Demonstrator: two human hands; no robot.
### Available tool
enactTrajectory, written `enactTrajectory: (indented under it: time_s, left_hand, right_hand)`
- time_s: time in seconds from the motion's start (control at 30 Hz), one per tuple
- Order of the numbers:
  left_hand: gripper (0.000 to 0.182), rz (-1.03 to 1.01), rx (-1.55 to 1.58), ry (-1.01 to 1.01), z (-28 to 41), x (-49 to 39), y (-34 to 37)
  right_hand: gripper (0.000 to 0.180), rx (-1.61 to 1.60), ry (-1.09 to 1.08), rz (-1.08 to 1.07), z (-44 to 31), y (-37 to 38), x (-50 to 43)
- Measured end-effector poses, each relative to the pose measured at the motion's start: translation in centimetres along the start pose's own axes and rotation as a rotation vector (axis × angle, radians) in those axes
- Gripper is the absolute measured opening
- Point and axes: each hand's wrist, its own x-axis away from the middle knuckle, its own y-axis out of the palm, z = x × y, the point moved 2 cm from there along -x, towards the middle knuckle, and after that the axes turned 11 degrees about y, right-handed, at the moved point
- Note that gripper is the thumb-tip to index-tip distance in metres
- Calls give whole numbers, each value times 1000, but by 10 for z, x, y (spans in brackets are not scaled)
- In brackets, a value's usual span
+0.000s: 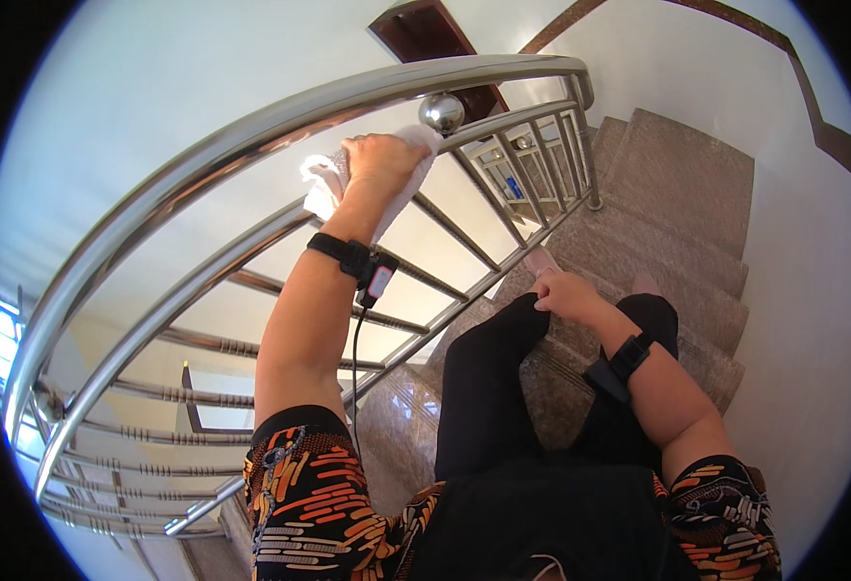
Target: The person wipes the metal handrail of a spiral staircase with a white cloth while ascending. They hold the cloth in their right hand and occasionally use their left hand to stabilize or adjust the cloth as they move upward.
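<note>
My left hand (383,165) presses a white cloth (412,190) around the lower rail (251,242) of a stainless-steel stair railing, just below the thick curved handrail (251,138). The cloth hangs down on both sides of the hand. A polished metal ball (441,113) sits between the two rails, close to the cloth's upper end. My right hand (567,295) rests near my knee with its fingers curled. Whether it holds anything cannot be told. Both wrists wear black straps, the left one with a small device and a cable.
Brown stone steps (680,167) wind around beneath my legs, beside a white wall (788,290). Metal balusters (454,236) slant between the lower rail and the bottom bar. Beyond the railing are a dark reddish-brown recess (422,33) and a small blue object (514,188).
</note>
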Motion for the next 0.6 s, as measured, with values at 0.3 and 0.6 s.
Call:
enactTrajectory:
  time_s: [0.3, 0.6]
  left_hand:
    - [57, 128, -284, 41, 36, -32, 38]
    - [40, 449, -466, 500, 20, 36, 37]
  right_hand:
    - [25, 39, -56, 19, 0, 6, -14]
    - [26, 53, -4, -25, 4, -7, 7]
